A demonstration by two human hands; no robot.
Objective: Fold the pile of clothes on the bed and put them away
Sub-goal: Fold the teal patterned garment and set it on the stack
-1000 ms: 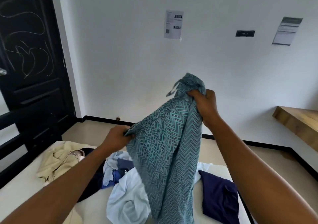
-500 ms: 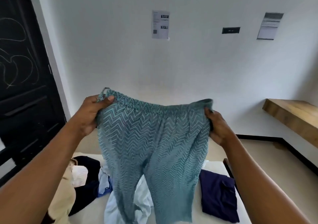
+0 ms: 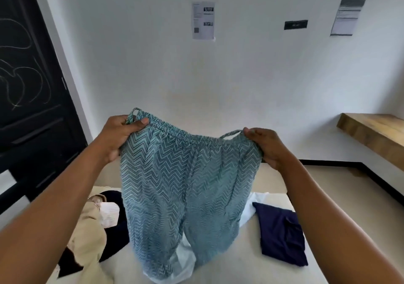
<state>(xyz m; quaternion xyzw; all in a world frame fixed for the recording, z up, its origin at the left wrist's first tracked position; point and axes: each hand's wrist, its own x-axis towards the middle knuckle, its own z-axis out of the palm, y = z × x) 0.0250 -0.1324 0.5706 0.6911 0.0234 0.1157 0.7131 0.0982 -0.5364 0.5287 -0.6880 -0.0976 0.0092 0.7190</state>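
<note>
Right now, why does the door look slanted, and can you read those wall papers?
Head view, edges: the wide lens bends lines, so the door leans; head view, centre: light is soft and even, without glare; the wall papers are too blurred to read; the patterned trousers smear toward their hems.

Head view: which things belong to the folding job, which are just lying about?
Job: teal zigzag trousers, gripped at the waistband by left hand and right hand; beige garment, black garment, white garment, navy garment on the bed.
Not job: black door, wall papers, wooden shelf.
</note>
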